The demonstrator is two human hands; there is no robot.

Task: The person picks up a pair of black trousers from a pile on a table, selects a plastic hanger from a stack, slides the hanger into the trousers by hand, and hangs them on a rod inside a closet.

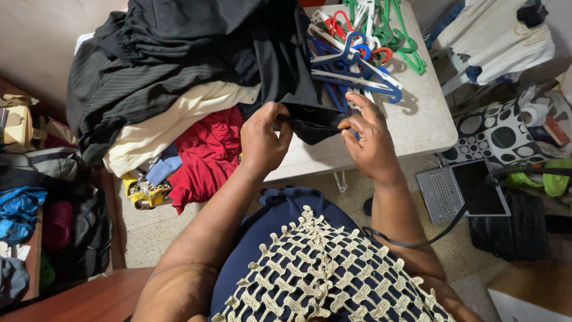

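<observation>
My left hand (263, 138) and my right hand (369, 140) both pinch the lower edge of a black garment (286, 65) that hangs off a pile of clothes on a white table (420, 122). The stretch of black cloth (314, 122) runs between my two hands at the table's near edge. Just beyond my right hand lies a heap of plastic hangers (357, 48), blue, red, white and green.
The pile holds a striped dark garment (125, 89), a cream one (173, 122) and a red one (208, 152). An open laptop (462, 191) sits on the floor at right beside a spotted cushion (497, 134). Bags (36, 197) crowd the left.
</observation>
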